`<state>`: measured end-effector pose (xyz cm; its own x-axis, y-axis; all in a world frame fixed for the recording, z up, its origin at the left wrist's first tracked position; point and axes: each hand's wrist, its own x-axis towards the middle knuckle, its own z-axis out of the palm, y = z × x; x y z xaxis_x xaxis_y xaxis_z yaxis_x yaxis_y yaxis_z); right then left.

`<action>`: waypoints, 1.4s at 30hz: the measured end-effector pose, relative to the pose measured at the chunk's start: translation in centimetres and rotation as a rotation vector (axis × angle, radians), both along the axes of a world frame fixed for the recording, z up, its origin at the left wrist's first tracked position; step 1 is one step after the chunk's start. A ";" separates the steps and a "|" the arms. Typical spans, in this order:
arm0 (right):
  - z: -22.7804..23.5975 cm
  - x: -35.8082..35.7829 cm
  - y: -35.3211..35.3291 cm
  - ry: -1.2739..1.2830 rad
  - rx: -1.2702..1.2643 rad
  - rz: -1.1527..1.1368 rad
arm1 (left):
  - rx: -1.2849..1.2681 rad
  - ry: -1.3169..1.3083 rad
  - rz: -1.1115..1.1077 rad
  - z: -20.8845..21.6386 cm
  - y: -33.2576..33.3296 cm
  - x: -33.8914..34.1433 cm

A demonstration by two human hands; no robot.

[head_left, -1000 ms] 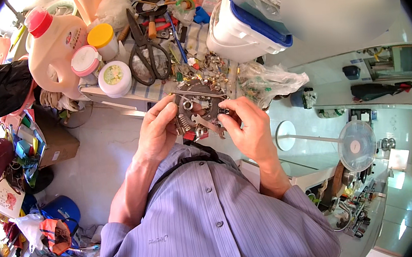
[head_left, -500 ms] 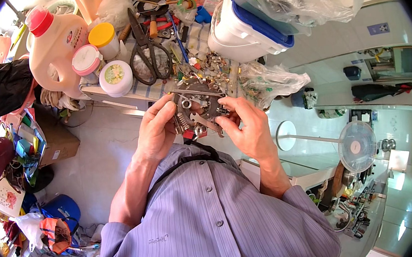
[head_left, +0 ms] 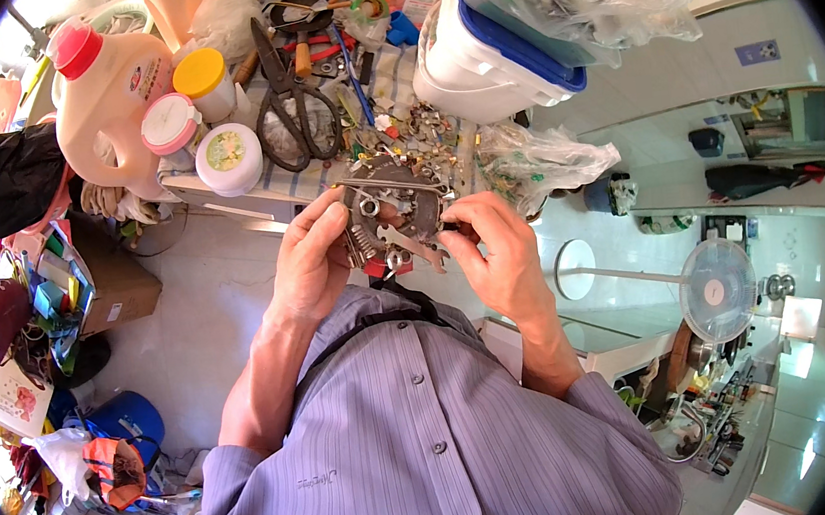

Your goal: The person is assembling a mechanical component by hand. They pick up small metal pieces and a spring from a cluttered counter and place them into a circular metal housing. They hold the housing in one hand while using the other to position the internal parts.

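1. Your left hand (head_left: 307, 258) clasps the left rim of the round dark metal plate with coils and small fittings (head_left: 390, 218), fingers curled shut around its edge, holding it up just in front of the counter (head_left: 225, 192) edge and above your lap
2. Your right hand (head_left: 498, 254) pinches closed on something small and dark at the plate's right rim; what that piece is cannot be made out
3. A small silver open-ended spanner (head_left: 413, 245) lies slanted across the lower face of the plate, between your two hands
4. By the look of it, you are mid-way through fitting or loosening a part at that right edge, with the left hand only steadying
5. The next move seems to call for a firm left grip so the plate cannot turn, and fine fingertip work on the right
6. Mind the loose spanner: tilt the plate and it may slide off towards the floor
7. Behind the plate, large black-handled scissors (head_left: 293, 99) and a scatter of small screws and metal bits (head_left: 420, 136) lie on the counter, near a white tub with a blue rim (head_left: 492, 58)
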<state>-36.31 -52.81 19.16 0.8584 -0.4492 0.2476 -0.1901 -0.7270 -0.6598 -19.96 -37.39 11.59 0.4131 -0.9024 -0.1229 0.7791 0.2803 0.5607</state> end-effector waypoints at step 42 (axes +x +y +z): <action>-3.2 0.2 0.2 -0.326 0.310 -0.053 | 0.029 0.008 0.011 0.5 -0.7 0.4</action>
